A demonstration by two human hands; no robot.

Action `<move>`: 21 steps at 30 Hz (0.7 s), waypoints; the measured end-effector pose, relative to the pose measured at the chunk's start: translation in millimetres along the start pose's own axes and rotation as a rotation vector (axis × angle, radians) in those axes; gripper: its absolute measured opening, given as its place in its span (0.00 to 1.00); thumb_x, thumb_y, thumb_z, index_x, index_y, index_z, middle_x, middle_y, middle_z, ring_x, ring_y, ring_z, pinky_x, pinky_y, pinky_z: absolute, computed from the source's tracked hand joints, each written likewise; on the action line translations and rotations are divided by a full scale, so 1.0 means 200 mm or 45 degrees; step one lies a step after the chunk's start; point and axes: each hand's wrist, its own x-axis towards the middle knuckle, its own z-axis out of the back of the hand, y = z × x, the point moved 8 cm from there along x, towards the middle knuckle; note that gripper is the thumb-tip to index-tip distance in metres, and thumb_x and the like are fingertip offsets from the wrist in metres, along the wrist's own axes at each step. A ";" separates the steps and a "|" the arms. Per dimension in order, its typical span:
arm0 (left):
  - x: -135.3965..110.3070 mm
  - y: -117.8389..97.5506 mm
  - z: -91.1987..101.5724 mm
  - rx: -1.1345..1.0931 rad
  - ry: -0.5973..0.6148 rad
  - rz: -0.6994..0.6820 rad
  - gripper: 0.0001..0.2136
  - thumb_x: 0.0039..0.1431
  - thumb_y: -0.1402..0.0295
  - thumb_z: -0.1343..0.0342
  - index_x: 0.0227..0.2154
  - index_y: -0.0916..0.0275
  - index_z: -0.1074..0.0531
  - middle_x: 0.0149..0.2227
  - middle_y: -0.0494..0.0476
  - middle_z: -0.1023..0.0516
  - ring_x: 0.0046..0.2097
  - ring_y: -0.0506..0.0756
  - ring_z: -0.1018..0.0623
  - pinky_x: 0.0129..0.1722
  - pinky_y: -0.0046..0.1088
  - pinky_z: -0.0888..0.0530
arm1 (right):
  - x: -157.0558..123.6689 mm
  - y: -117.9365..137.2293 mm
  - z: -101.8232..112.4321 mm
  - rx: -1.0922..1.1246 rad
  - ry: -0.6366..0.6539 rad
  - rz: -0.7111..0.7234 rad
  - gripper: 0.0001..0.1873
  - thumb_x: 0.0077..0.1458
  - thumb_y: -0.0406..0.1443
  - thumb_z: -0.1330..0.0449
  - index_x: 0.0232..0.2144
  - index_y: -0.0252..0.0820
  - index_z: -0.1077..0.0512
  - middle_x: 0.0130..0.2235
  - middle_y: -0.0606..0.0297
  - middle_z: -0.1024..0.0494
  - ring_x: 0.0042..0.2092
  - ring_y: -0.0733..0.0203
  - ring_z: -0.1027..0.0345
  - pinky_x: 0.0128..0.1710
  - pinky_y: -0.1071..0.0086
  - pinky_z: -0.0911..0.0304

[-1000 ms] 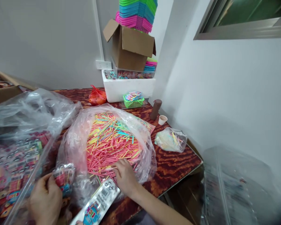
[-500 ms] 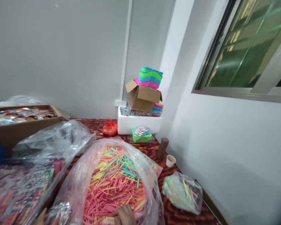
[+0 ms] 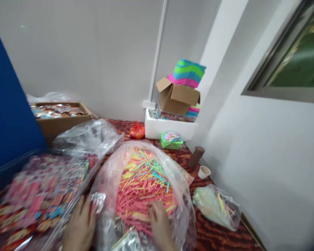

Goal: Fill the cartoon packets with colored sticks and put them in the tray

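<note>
A large clear plastic bag (image 3: 108, 188) lies open, full of thin coloured sticks (image 3: 136, 190), mostly pink with some yellow, green and blue. My right hand (image 3: 159, 219) reaches into it, fingers curled down against the pink sticks; whatever is between the fingertips is hidden. My left hand (image 3: 80, 223) rests between this bag and a clear bin, its fingers stretched and slightly apart. Beside its fingertips is a shiny silvery packet (image 3: 98, 200). Printed packets (image 3: 127, 242) lie at the near end of the bag. Pink and printed pieces (image 3: 49, 188) fill the bin at left.
A blue panel (image 3: 10, 111) rises at far left beside a cardboard box (image 3: 65, 122). Along the back are a red bag (image 3: 137, 131), white foam box (image 3: 170, 129), open carton (image 3: 176, 99) and green basket (image 3: 171, 143). A brown cylinder (image 3: 196, 157), paper cup (image 3: 204, 172) and small plastic bag (image 3: 216, 207) stand right.
The view has swung left, so the scene sits further right. My left hand has come further into view beside the bag. My right hand has reached further forward over the pink sticks.
</note>
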 end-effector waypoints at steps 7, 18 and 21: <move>-0.05 -0.25 0.21 -0.026 0.188 -0.002 0.18 0.66 0.61 0.58 0.50 0.62 0.30 0.59 0.67 0.33 0.63 0.65 0.36 0.60 0.49 0.36 | 0.14 -0.05 0.12 0.024 0.085 -0.091 0.11 0.60 0.33 0.50 0.37 0.41 0.27 0.40 0.57 0.24 0.45 0.53 0.32 0.48 0.60 0.38; -0.17 -0.32 0.26 -0.185 0.287 0.047 0.15 0.66 0.63 0.53 0.50 0.60 0.29 0.57 0.63 0.30 0.59 0.61 0.31 0.59 0.45 0.33 | 0.09 0.07 -0.20 -0.856 0.496 0.214 0.11 0.59 0.27 0.48 0.36 0.38 0.26 0.40 0.53 0.25 0.44 0.50 0.37 0.45 0.60 0.44; -0.20 -0.32 0.23 -0.224 0.363 0.085 0.14 0.66 0.63 0.53 0.49 0.60 0.28 0.56 0.61 0.29 0.58 0.60 0.30 0.59 0.44 0.33 | 0.10 0.15 -0.31 -1.047 0.612 0.338 0.12 0.58 0.26 0.48 0.40 0.34 0.26 0.42 0.48 0.26 0.45 0.47 0.38 0.44 0.57 0.45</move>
